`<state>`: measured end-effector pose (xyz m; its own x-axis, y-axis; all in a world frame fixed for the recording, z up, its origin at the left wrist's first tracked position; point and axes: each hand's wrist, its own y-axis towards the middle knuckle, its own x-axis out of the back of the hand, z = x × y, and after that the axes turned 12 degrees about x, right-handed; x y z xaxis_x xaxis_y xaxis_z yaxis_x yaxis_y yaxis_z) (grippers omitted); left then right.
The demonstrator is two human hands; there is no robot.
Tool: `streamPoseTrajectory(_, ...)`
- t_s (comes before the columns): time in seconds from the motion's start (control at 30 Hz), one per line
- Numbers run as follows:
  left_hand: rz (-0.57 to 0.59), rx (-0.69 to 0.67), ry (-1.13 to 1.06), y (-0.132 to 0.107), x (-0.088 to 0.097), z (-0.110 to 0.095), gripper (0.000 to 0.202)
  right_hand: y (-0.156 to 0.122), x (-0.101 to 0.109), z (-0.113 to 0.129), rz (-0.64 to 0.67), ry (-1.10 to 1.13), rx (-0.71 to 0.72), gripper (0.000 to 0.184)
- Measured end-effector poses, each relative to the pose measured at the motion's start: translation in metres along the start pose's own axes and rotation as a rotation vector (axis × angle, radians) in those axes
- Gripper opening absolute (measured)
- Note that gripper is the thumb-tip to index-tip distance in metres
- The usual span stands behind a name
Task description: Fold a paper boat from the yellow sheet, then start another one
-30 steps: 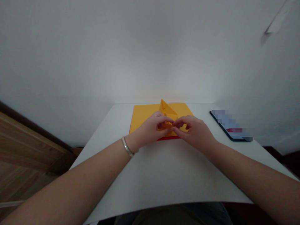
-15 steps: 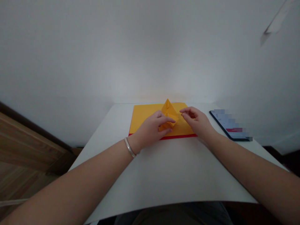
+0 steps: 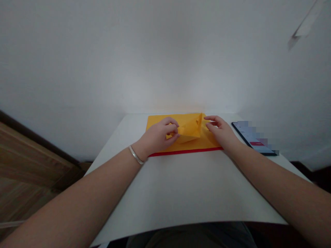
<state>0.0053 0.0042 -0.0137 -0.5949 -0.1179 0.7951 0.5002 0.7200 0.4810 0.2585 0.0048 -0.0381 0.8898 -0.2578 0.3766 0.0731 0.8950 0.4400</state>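
A folded orange-yellow paper piece (image 3: 190, 129) lies tilted on a flat yellow sheet (image 3: 208, 141), its narrow end pointing left. My left hand (image 3: 159, 136) curls around that narrow end, with the fingers pinching the paper. My right hand (image 3: 219, 131) sits just right of the fold, its fingers apart and holding nothing, with the fingertips over the yellow sheet. A red strip (image 3: 184, 152) shows along the sheet's near edge. A silver bangle (image 3: 134, 155) circles my left wrist.
The yellow sheet lies on a white table (image 3: 181, 193). A smartphone (image 3: 254, 139) with a blurred screen lies at the table's right side. A white wall rises behind the table, and a wooden surface (image 3: 31, 162) shows beyond its left edge.
The folded paper has tipped down flatter and swung its point to the left. My left hand has moved left with it, and my right hand has moved right.
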Motion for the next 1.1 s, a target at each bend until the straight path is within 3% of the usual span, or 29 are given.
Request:
streamPoseTrajectory(0.1, -0.035, -0.006, 0.017, 0.003, 0.003, 0.008, 0.011, 0.002, 0.002, -0.008, 0.005, 0.075, -0.037, 0.034)
streamPoseTrajectory(0.23, -0.104, 0.032, 0.006, 0.006, 0.003, 0.019, 0.015, 0.005, 0.003, -0.015, -0.008, 0.14, 0.098, 0.034)
streamPoseTrajectory(0.43, -0.051, 0.252, 0.012, 0.004, 0.004, 0.026, 0.02, 0.006, 0.009, -0.018, 0.09, -0.069, 0.223, 0.021)
streamPoseTrajectory(0.7, -0.098, 0.463, 0.035, 0.003, 0.005, 0.035, 0.021, 0.014, 0.021, -0.034, 0.024, -0.14, 0.216, 0.017)
streamPoseTrajectory(0.9, -0.021, 0.482, 0.049, 0.002, 0.003, 0.037, 0.023, 0.012, 0.02, -0.031, 0.067, -0.197, 0.263, 0.015)
streamPoseTrajectory(1.1, -0.055, 0.367, -0.087, 0.0, -0.001, 0.034, 0.027, 0.006, 0.017, -0.022, 0.11, -0.226, 0.347, 0.017)
